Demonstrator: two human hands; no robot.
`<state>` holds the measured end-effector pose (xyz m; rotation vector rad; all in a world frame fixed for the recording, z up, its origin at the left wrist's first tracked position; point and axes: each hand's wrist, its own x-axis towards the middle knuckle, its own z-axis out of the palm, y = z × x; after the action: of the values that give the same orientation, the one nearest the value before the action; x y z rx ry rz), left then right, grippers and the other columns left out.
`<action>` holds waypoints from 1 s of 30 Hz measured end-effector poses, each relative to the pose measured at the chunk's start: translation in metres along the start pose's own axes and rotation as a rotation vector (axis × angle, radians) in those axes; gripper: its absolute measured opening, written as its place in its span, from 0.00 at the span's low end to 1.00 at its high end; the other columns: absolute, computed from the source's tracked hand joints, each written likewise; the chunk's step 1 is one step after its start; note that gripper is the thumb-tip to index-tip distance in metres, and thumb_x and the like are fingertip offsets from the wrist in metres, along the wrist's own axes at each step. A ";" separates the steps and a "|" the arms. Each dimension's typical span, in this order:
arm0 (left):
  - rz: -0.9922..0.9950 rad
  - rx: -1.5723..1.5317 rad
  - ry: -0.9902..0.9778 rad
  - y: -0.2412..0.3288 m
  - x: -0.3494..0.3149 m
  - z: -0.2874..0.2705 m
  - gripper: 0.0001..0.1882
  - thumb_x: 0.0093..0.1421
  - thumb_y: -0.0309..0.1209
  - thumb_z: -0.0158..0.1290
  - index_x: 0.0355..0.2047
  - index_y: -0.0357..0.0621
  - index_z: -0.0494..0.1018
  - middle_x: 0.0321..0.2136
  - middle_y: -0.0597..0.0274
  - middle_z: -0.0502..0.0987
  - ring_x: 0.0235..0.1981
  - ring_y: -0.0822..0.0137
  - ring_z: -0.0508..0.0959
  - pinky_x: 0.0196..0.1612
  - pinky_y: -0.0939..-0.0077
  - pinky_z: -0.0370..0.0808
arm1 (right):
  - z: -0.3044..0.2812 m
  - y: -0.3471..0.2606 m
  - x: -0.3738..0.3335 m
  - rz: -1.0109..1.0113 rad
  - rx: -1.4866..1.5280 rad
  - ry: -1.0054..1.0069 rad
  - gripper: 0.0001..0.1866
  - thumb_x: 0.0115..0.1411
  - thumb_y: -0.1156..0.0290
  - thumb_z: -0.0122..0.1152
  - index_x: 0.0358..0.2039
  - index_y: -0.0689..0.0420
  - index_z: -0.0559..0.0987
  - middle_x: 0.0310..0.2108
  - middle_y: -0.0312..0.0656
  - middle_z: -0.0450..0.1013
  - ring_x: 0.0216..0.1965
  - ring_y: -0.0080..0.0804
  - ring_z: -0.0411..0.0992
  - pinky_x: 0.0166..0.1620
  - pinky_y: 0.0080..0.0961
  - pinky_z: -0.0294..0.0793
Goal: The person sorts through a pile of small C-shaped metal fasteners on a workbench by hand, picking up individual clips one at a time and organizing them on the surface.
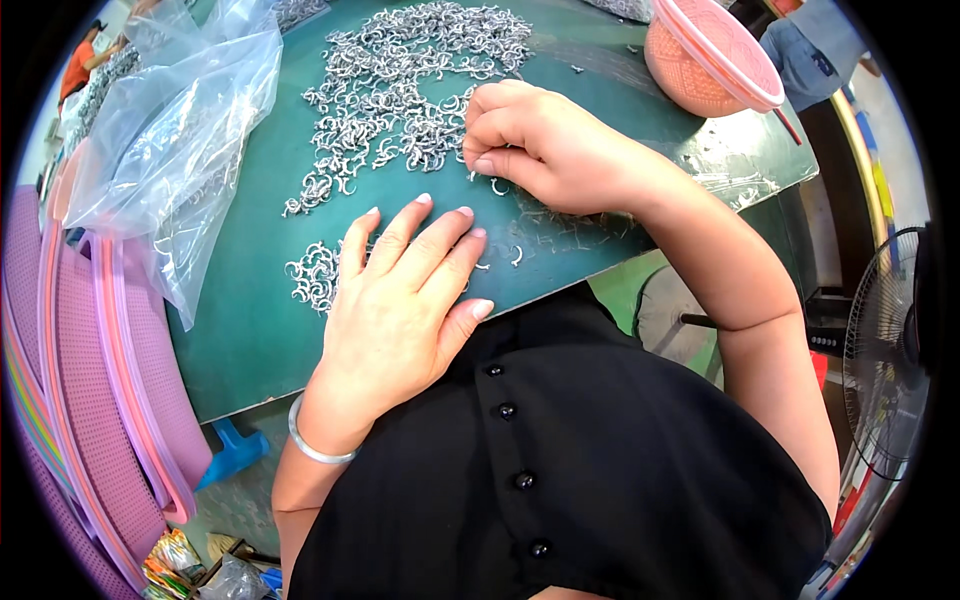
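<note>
beneath both hands spreads a green tabletop [250, 350], its near edge against the person's black top [620, 440]. purple baskets [90, 350] stand upright at its left, and a clear plastic bag [190, 120] droops over that side. a big heap of small curved metal pieces [425, 40] covers the far middle, thinning out toward the person. a pink basket [690, 65] sits at the far right. the left hand [400, 300] lies palm down nearer the person, its fingers [400, 238] slightly spread and straight. the right hand [550, 145] is at the big heap's right edge, fingers [498, 128] bent and narrow; whether they pinch a piece i cannot tell. a smaller heap [313, 272] lies just left of the left hand, above its pale bracelet [312, 441]. one loose piece [517, 256] rests between the hands.
</note>
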<state>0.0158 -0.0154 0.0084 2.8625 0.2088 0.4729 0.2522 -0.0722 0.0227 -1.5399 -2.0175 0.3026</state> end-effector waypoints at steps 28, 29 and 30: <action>-0.022 0.018 -0.014 0.000 0.001 0.000 0.27 0.57 0.43 0.58 0.54 0.43 0.74 0.59 0.55 0.71 0.63 0.48 0.65 0.65 0.49 0.57 | -0.014 -0.009 -0.014 -0.010 -0.155 0.003 0.03 0.52 0.72 0.62 0.27 0.57 0.81 0.31 0.43 0.74 0.40 0.47 0.73 0.46 0.39 0.73; -0.023 0.007 -0.006 0.000 0.001 0.000 0.27 0.57 0.42 0.59 0.54 0.43 0.74 0.57 0.56 0.71 0.63 0.49 0.65 0.65 0.48 0.57 | -0.013 -0.010 -0.016 -0.007 -0.154 0.001 0.03 0.52 0.72 0.62 0.27 0.57 0.81 0.31 0.43 0.74 0.40 0.47 0.73 0.46 0.39 0.73; -0.026 0.000 0.004 0.000 0.000 0.000 0.26 0.57 0.42 0.60 0.53 0.43 0.74 0.56 0.57 0.72 0.62 0.51 0.65 0.64 0.46 0.58 | -0.009 -0.011 -0.017 -0.008 -0.151 0.004 0.03 0.52 0.72 0.63 0.26 0.57 0.81 0.31 0.43 0.74 0.39 0.46 0.73 0.45 0.39 0.72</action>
<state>0.0162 -0.0157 0.0087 2.8551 0.2457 0.4736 0.2512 -0.0932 0.0308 -1.6213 -2.0840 0.1465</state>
